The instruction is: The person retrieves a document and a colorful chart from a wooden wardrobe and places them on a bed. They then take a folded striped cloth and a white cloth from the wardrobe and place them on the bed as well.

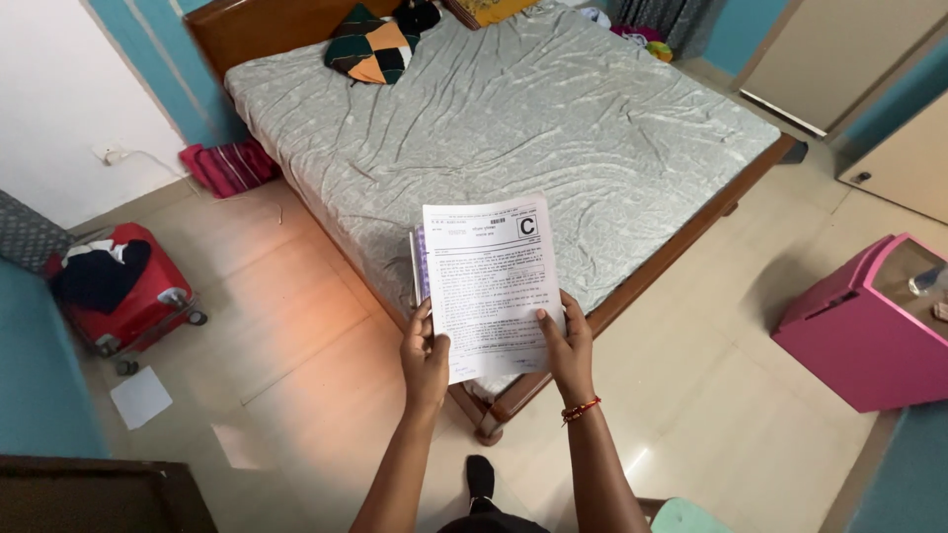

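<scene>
I hold a stack of printed white papers (488,281) upright in front of me with both hands. My left hand (425,360) grips the lower left edge, thumb on the front sheet. My right hand (569,345) grips the lower right edge; a red thread band circles its wrist. More sheets with a purple edge show behind the front page on the left. The papers hang over the near corner of a bed (632,128) covered with a wrinkled grey sheet.
A patterned cushion (373,46) lies at the bed's head. A red suitcase (118,291) with dark clothes stands on the floor at left, a white sheet (140,397) near it. A pink cabinet (869,331) stands at right. Cupboard doors (849,49) are at the top right.
</scene>
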